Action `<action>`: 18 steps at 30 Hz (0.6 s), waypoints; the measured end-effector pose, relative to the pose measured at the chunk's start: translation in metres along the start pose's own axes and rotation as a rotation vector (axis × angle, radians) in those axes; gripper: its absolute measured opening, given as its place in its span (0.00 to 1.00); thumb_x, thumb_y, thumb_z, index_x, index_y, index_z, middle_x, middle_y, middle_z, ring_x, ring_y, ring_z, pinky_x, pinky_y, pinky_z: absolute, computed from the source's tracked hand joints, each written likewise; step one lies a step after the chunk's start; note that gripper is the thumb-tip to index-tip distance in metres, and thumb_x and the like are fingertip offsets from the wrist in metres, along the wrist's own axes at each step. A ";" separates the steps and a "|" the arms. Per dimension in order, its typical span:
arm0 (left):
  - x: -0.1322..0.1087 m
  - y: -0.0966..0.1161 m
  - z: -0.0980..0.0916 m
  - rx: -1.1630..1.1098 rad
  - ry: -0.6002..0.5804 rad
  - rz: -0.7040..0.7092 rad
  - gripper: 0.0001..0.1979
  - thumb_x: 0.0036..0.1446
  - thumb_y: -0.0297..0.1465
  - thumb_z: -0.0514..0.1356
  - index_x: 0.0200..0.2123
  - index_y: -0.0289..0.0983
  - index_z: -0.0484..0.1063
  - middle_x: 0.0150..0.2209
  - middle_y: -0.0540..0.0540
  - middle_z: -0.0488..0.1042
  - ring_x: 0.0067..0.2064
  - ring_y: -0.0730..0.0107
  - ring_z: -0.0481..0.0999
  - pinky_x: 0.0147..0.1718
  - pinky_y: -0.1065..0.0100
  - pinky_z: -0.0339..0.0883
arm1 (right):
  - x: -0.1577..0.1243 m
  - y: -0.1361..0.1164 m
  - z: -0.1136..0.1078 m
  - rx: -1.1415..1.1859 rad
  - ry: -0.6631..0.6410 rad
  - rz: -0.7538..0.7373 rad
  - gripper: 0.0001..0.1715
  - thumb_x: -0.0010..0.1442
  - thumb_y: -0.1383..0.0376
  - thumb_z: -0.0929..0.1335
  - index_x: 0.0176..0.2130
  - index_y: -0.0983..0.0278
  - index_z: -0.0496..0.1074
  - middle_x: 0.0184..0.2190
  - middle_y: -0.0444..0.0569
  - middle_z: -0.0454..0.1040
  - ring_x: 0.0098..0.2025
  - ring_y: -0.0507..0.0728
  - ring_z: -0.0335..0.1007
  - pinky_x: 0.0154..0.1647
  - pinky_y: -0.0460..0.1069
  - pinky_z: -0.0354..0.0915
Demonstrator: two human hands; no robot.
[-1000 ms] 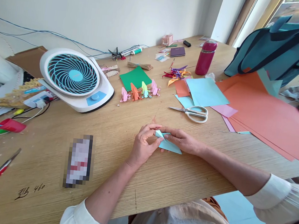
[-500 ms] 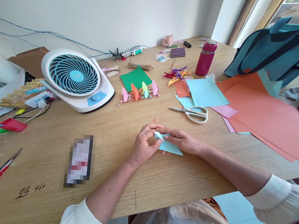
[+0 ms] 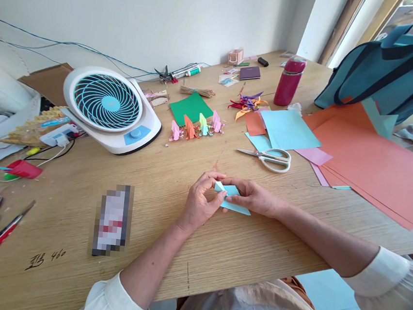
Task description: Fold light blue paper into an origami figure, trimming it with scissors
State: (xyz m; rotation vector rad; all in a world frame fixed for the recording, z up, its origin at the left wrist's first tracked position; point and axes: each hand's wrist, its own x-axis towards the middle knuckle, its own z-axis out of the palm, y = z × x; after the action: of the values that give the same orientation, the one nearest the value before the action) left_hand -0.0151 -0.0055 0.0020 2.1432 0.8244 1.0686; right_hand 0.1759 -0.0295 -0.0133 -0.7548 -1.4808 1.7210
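A small folded light-blue paper (image 3: 231, 201) lies on the wooden table (image 3: 182, 250) right in front of me. My left hand (image 3: 201, 201) pinches its left tip with thumb and fingers curled. My right hand (image 3: 254, 197) presses on the paper from the right, fingers closed over its upper fold. Both hands touch each other at the paper's tip.
White-handled scissors (image 3: 270, 157) lie just beyond my hands, on blue, pink and orange paper sheets (image 3: 367, 156). Small folded paper figures (image 3: 195, 127), a green sheet (image 3: 191, 107), a white and blue fan (image 3: 110, 109), a red bottle (image 3: 288, 80) and a teal bag (image 3: 390, 70) stand farther back. Tools and cables crowd the left edge.
My hands stay on the blue paper; the fingers have shifted slightly along the fold. The view has drifted a little to the left.
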 end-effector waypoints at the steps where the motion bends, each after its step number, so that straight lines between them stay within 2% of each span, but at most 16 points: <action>1: 0.000 0.000 0.000 -0.006 0.007 0.000 0.05 0.57 0.26 0.61 0.30 0.38 0.67 0.47 0.44 0.75 0.48 0.65 0.74 0.50 0.60 0.68 | 0.000 0.000 0.000 0.003 0.009 0.008 0.33 0.61 0.54 0.71 0.59 0.65 0.64 0.47 0.51 0.76 0.39 0.54 0.78 0.42 0.48 0.71; 6: -0.001 -0.001 0.001 -0.043 0.013 -0.049 0.03 0.57 0.26 0.61 0.35 0.38 0.68 0.46 0.44 0.76 0.47 0.65 0.75 0.47 0.61 0.68 | 0.000 -0.005 0.003 -0.011 0.052 0.055 0.35 0.61 0.52 0.71 0.60 0.67 0.65 0.38 0.49 0.79 0.39 0.55 0.77 0.40 0.46 0.69; 10: -0.003 -0.002 0.004 -0.087 0.064 -0.168 0.12 0.56 0.28 0.63 0.43 0.40 0.67 0.45 0.45 0.75 0.46 0.65 0.75 0.45 0.64 0.68 | 0.000 -0.004 0.005 -0.011 0.092 0.073 0.37 0.59 0.50 0.71 0.60 0.67 0.65 0.35 0.48 0.80 0.37 0.55 0.76 0.36 0.46 0.67; 14: -0.003 -0.002 0.006 -0.028 0.079 -0.183 0.10 0.55 0.28 0.64 0.41 0.40 0.70 0.42 0.46 0.75 0.44 0.65 0.75 0.41 0.66 0.67 | 0.001 0.001 0.006 -0.048 0.175 0.039 0.31 0.59 0.51 0.71 0.56 0.65 0.70 0.37 0.46 0.79 0.35 0.53 0.73 0.32 0.44 0.64; 18: -0.003 0.001 0.005 -0.009 0.083 -0.096 0.05 0.56 0.28 0.64 0.36 0.39 0.71 0.42 0.46 0.75 0.44 0.65 0.74 0.38 0.66 0.66 | 0.000 0.004 0.007 -0.179 0.247 -0.080 0.22 0.61 0.53 0.70 0.50 0.64 0.73 0.40 0.47 0.77 0.41 0.54 0.71 0.40 0.46 0.64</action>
State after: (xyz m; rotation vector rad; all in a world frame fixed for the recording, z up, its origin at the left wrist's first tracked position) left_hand -0.0124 -0.0090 -0.0012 2.0424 0.9487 1.1154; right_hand 0.1694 -0.0336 -0.0158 -0.9519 -1.4837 1.3937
